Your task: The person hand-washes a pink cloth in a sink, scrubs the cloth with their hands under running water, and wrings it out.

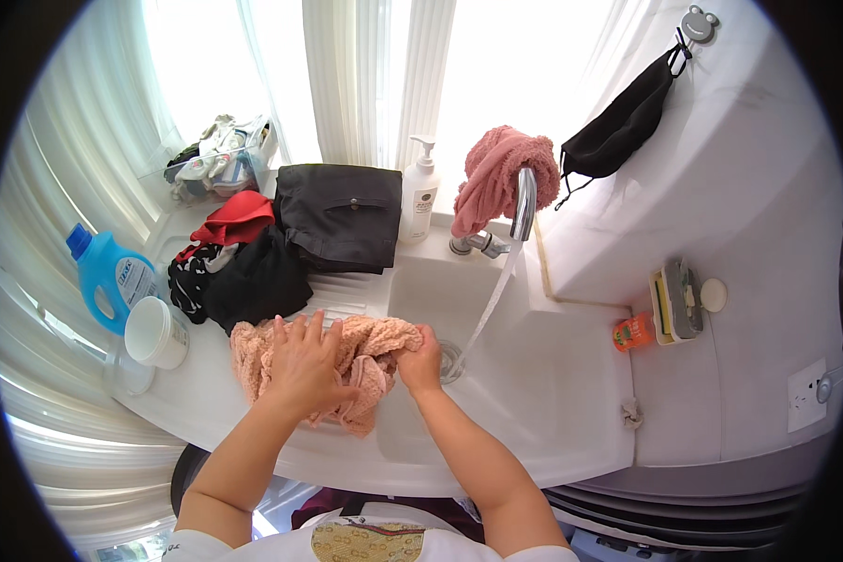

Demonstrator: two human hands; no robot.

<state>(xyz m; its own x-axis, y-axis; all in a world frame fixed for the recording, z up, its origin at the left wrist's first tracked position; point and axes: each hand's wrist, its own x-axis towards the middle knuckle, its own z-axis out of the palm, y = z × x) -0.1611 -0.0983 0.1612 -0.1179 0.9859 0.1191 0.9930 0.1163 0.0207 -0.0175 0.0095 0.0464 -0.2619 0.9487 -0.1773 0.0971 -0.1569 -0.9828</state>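
Note:
A peach, textured towel (370, 339) lies bunched on the ridged board at the left side of the white sink (571, 375). My left hand (305, 363) rests on top of it, fingers spread and flat. At the towel's right end my right hand (421, 360) is closed around a bunched part of the cloth, beside the basin. Water runs from the chrome faucet (525, 201) into the basin near the drain (451, 360). A pink towel (506, 173) is draped over the faucet's top.
Behind my left hand lie black clothes (258, 281), a red cloth (234, 220) and folded dark trousers (337, 211). A white pump bottle (421, 192) stands behind the sink. At left are a blue detergent bottle (112, 276) and a white tub (155, 333). An orange bottle (633, 332) is at right.

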